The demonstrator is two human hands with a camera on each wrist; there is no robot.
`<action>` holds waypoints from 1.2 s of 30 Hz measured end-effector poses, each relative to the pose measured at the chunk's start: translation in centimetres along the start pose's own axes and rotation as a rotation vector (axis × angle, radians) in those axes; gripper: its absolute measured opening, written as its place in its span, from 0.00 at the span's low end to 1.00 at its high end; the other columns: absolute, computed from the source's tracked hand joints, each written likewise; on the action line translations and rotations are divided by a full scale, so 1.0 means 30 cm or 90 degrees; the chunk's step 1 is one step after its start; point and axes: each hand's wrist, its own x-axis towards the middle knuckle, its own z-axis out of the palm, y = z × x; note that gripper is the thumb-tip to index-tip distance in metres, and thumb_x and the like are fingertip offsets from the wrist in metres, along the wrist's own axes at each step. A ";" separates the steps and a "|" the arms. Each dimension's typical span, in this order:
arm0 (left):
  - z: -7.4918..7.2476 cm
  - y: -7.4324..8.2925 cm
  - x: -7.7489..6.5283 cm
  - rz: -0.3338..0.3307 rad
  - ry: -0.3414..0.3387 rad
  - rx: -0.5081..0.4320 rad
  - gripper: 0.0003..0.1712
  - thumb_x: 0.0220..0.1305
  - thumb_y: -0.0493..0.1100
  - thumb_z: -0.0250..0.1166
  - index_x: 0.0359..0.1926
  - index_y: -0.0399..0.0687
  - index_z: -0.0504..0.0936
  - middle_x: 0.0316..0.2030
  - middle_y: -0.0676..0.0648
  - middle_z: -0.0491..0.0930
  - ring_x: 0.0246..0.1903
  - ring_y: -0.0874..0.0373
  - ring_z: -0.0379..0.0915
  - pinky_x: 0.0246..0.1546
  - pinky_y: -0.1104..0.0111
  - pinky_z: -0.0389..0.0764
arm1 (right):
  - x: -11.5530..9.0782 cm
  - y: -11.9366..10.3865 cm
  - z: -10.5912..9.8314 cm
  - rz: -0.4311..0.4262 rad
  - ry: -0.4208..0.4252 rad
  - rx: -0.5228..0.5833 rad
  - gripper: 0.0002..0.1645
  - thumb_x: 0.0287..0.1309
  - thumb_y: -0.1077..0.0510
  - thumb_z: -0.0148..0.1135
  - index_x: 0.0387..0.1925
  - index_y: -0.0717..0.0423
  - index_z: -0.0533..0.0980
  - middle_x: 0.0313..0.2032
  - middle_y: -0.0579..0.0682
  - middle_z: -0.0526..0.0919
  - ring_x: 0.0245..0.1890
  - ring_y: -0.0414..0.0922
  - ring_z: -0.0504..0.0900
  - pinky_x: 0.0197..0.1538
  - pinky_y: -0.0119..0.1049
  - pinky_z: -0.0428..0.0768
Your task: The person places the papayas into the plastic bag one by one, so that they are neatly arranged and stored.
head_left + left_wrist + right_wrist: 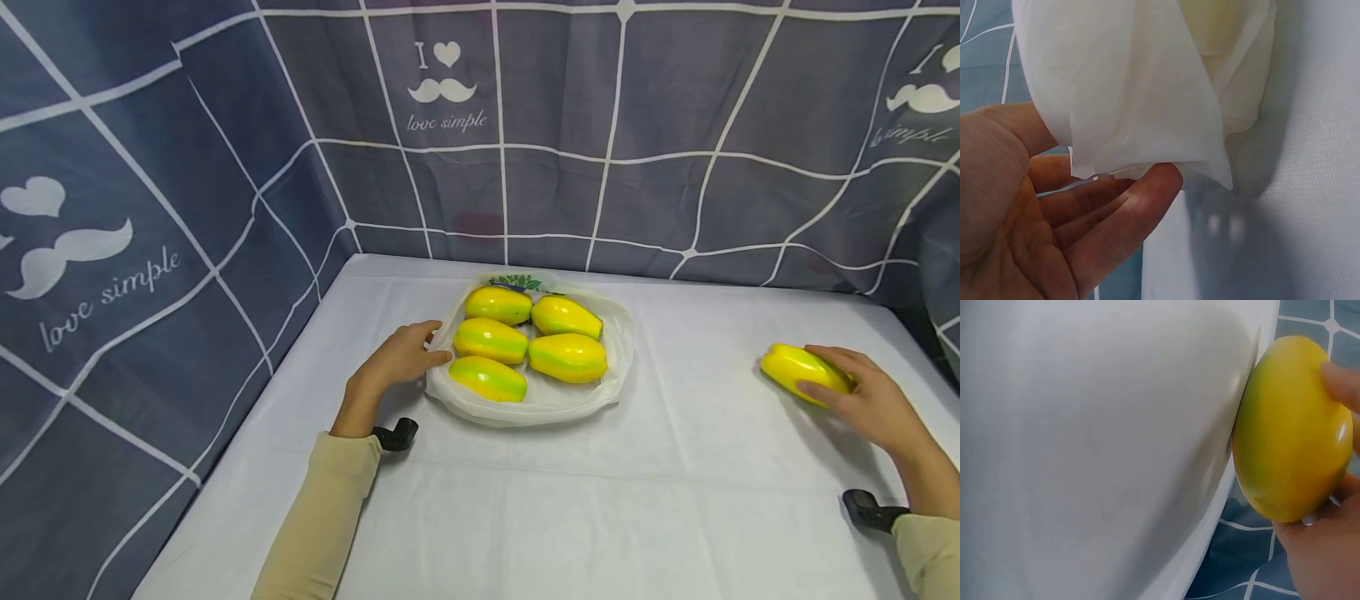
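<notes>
In the head view a white plastic bag (551, 408) lies spread on the table, its rim round several yellow-green papayas (567, 358). My left hand (401, 354) is at the bag's left edge, and in the left wrist view its thumb and fingers hold a fold of the thin plastic (1147, 125). Far to the right, my right hand (862, 392) grips a single papaya (798, 371) from above and behind. This papaya (1291, 431) rests against the white tabletop in the right wrist view, fingers round its far side.
A white cloth (675, 500) covers the table. Dark grey checked curtains (555, 100) hang behind it and along the left side (112, 275). Black wrist cameras (397, 435) are strapped to both wrists. Green leaf print (517, 282) shows on the bag's back edge.
</notes>
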 end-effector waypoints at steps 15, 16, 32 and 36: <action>-0.004 0.007 -0.001 -0.001 0.000 -0.001 0.30 0.68 0.48 0.62 0.68 0.42 0.69 0.53 0.38 0.78 0.46 0.48 0.76 0.47 0.55 0.77 | -0.009 -0.007 -0.004 0.011 -0.004 -0.003 0.43 0.69 0.47 0.58 0.71 0.71 0.55 0.65 0.80 0.53 0.63 0.78 0.50 0.64 0.71 0.44; -0.004 0.007 -0.002 -0.002 -0.001 0.000 0.31 0.68 0.48 0.62 0.68 0.42 0.69 0.53 0.38 0.78 0.46 0.48 0.76 0.47 0.55 0.77 | -0.009 -0.006 -0.005 0.009 -0.004 -0.004 0.43 0.69 0.47 0.58 0.71 0.71 0.55 0.65 0.80 0.54 0.63 0.78 0.50 0.64 0.71 0.44; -0.005 0.001 0.001 0.001 0.000 0.003 0.30 0.68 0.48 0.62 0.68 0.42 0.70 0.53 0.39 0.78 0.45 0.48 0.75 0.46 0.55 0.77 | -0.019 -0.042 -0.004 -0.061 0.008 -0.103 0.39 0.65 0.54 0.64 0.67 0.74 0.61 0.59 0.79 0.62 0.58 0.77 0.58 0.62 0.72 0.50; -0.004 0.003 0.003 0.005 0.000 0.004 0.30 0.68 0.48 0.62 0.68 0.43 0.70 0.53 0.38 0.78 0.45 0.47 0.75 0.47 0.55 0.77 | -0.027 -0.048 -0.001 -0.060 0.011 -0.126 0.39 0.64 0.53 0.64 0.66 0.73 0.62 0.58 0.79 0.63 0.57 0.77 0.60 0.61 0.72 0.52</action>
